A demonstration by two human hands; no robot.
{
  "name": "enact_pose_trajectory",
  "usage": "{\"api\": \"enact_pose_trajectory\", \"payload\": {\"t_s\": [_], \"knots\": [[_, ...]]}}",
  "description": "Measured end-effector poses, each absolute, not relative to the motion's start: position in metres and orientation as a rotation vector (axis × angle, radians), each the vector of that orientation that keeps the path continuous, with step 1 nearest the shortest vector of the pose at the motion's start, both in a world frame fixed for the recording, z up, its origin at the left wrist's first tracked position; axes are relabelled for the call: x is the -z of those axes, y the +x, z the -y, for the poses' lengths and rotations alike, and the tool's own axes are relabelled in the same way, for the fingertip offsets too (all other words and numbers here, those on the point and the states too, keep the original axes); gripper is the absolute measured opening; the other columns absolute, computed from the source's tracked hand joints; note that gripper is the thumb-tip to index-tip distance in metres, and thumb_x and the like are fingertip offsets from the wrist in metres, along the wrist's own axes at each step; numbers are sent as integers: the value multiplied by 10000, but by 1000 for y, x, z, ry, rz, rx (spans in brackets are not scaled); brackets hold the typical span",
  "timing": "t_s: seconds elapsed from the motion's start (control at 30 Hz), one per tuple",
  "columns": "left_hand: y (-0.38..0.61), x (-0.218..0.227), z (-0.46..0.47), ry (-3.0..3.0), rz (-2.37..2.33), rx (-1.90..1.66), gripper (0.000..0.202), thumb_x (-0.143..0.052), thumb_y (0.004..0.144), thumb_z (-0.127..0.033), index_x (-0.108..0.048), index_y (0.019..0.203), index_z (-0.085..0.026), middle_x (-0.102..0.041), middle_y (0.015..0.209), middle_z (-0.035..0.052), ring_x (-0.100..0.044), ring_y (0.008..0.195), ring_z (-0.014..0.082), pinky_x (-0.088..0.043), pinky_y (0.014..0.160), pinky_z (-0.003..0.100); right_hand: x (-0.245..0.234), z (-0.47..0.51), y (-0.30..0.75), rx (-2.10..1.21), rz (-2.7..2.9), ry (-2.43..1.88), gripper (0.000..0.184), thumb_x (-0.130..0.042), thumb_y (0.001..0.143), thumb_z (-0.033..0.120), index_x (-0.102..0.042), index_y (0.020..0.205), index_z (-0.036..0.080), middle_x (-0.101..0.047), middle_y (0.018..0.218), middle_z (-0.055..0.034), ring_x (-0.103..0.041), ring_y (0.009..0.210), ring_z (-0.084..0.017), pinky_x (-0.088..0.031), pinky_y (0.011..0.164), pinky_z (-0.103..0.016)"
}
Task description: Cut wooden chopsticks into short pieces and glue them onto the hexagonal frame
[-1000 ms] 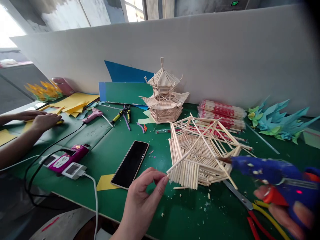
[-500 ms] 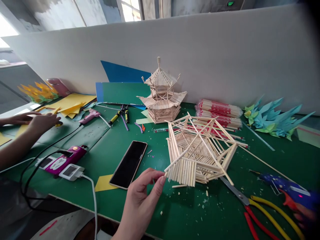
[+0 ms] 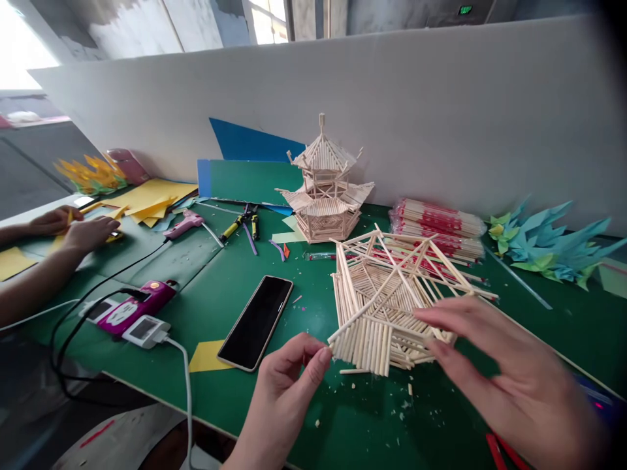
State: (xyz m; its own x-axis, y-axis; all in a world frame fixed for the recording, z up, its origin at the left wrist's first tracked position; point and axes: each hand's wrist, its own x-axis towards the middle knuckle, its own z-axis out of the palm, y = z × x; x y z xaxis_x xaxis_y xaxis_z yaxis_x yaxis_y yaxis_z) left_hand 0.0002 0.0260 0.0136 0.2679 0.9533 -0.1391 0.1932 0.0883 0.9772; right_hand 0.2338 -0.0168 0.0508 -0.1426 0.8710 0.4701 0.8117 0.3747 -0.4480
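Note:
A roof-like frame of thin wooden sticks point(image 3: 365, 339) lies on the green table in front of me, with a row of short sticks along its near left side. At its near left corner, the thumb and forefinger of my left hand point(image 3: 289, 391) pinch a stick end. My right hand point(image 3: 519, 378) is over the frame's right side, thumb and fingers apart, fingertips close to the sticks; whether they touch is unclear. Beyond the frame stands a small stick pagoda point(image 3: 326, 189). A blue glue gun point(image 3: 600, 399) is mostly hidden behind my right hand.
A phone point(image 3: 255, 323) lies left of my left hand, near a purple power strip point(image 3: 137, 307) with cables. Bagged sticks point(image 3: 435, 225) and blue paper leaves point(image 3: 553, 241) are at the back right. Another person's hands point(image 3: 83, 228) handle yellow paper at left. Red handles point(image 3: 499, 450) show below.
My right hand has come in from the right edge to the stick frame, covering much of the glue gun and scissors. My left hand keeps its pinch. The view has shifted slightly.

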Motion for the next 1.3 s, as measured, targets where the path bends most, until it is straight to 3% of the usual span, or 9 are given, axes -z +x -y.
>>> {"api": "enact_pose_trajectory", "payload": {"t_s": [0.1, 0.27, 0.53, 1.3], "knots": [[1, -16, -27, 1356, -1158, -829, 235, -535, 788, -335, -546, 631, -160, -448, 611, -16, -379, 596, 120, -321, 539, 221, -66, -23, 200, -346, 2175, -1262, 228, -475, 832, 185, -572, 1031, 240, -524, 967, -46, -495, 912, -165, -436, 761, -287], [1, -19, -28, 1414, -1165, -853, 239, -532, 787, -313, -532, 601, -164, -440, 594, -18, -390, 582, 118, -333, 532, 219, -70, -54, 180, -443, 2398, -1235, 203, -469, 827, 182, -642, 927, 222, -523, 1028, -57, -438, 978, -190, -380, 840, -340], [4, -21, -27, 1483, -1172, -927, 180, -537, 776, -232, -555, 608, -169, -480, 610, -5, -445, 575, 123, -366, 530, 217, -68, -60, 184, -563, 2484, -1187, 203, -469, 829, 197, -654, 751, 226, -505, 1023, -32, -408, 996, -185, -351, 850, -330], [7, -28, -29, 1503, -1193, -930, 161, -563, 753, -208, -561, 596, -172, -496, 614, 3, -452, 571, 126, -370, 512, 212, -67, -61, 184, -611, 2490, -1187, 234, -460, 845, 193, -617, 672, 203, -499, 1022, -18, -416, 971, -170, -358, 830, -318]]}}
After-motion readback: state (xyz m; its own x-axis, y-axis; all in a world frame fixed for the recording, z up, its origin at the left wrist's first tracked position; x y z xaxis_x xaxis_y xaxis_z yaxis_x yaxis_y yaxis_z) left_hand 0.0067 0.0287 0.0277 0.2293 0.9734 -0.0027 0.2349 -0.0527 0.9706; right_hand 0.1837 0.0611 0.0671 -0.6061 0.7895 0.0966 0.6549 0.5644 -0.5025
